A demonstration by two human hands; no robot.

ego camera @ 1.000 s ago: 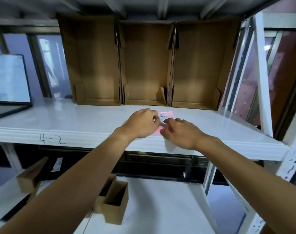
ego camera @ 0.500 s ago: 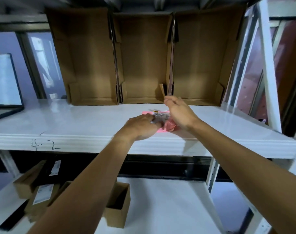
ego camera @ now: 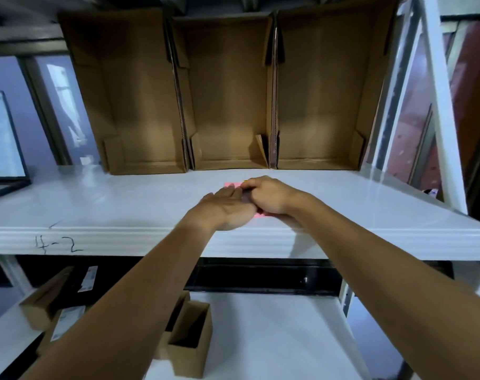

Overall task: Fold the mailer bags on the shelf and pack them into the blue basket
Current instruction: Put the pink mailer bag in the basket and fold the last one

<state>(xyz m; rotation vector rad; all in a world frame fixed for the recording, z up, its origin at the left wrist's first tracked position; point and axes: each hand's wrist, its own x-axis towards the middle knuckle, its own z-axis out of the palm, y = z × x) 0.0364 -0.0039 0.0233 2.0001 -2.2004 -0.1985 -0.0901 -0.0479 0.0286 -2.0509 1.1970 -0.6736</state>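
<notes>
From the head view, the pink mailer bag [ego camera: 232,185] lies on the white shelf [ego camera: 123,204] near its front edge, in front of three open cardboard boxes [ego camera: 227,105]. It is almost wholly covered by the two hands, which are side by side and touching. The left hand [ego camera: 227,208] presses flat on it with straight fingers, while the right hand [ego camera: 273,196] curls its fingers down over the bag's far edge. The shelf's front lip bears handwritten "4-2" [ego camera: 58,244]; white labels [ego camera: 88,278] on the boxes on the lower shelf are too small to read.
</notes>
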